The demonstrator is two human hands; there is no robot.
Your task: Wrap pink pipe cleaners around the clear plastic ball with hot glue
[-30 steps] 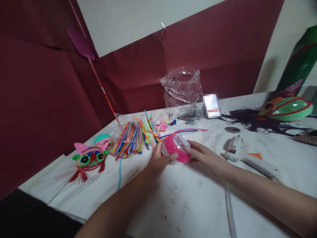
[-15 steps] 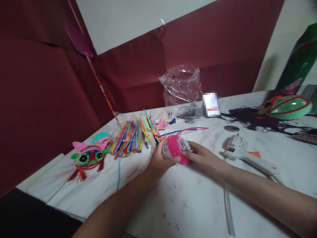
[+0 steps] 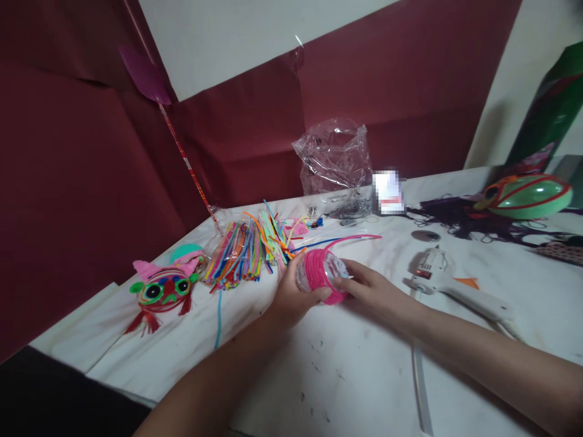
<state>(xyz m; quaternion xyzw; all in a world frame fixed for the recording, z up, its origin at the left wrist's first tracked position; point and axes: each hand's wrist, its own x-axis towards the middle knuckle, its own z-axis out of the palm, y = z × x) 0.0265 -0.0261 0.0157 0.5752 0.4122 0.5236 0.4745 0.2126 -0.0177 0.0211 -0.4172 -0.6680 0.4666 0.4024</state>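
A clear plastic cylinder (image 3: 335,266), perhaps a cup or a bottle piece, lies on its side between my hands. Bright pink pipe cleaner (image 3: 315,271) is coiled around it in several turns, and a loose end stretches up and right. My left hand (image 3: 295,291) grips the left side, thumb along the front. On the other side my right hand (image 3: 364,282) closes its fingers on the right rim. The fingertips behind the cylinder are hidden. Just beyond lies a heap of multicoloured pipe cleaners (image 3: 241,252).
A white glue gun (image 3: 437,273) lies right of my hands. On the left sits a decorated animal face (image 3: 164,290). A clear plastic bag (image 3: 337,161) stands at the back, and a green balloon-like figure (image 3: 532,197) rests on dark yarn (image 3: 449,209) at far right.
The wrapped cylinder has turned slightly between my hands, and its pink band sits a little further left. Both hands keep their hold.
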